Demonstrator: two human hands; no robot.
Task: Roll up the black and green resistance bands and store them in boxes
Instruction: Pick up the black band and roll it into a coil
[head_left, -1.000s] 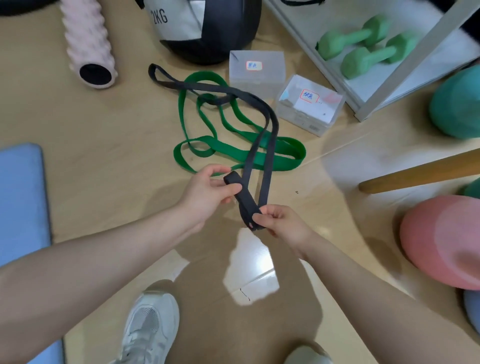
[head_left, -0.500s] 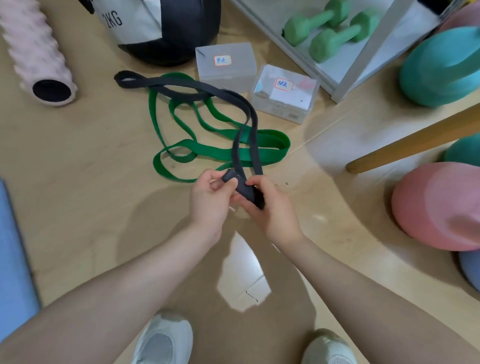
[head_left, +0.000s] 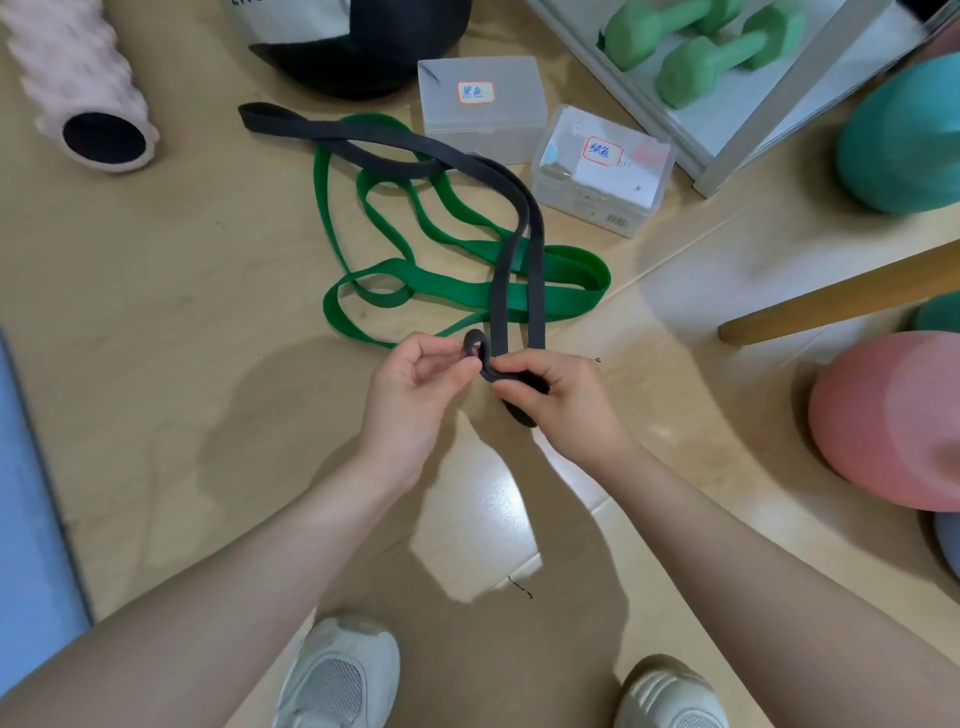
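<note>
The left hand (head_left: 415, 384) and right hand (head_left: 558, 395) have met, curling the black band (head_left: 511, 270) end into a small loop.

Bright, even light — glare on floor (head_left: 483, 525), edges warped, blurred.

A glossy beige tiled floor (head_left: 156, 291) reflects a bright patch of overhead light. A blue foam mat (head_left: 26, 493) lies along its left edge. At upper right stands a white metal-framed shelf (head_left: 748, 135); a light wooden bar (head_left: 841, 296) slants just below it.
</note>
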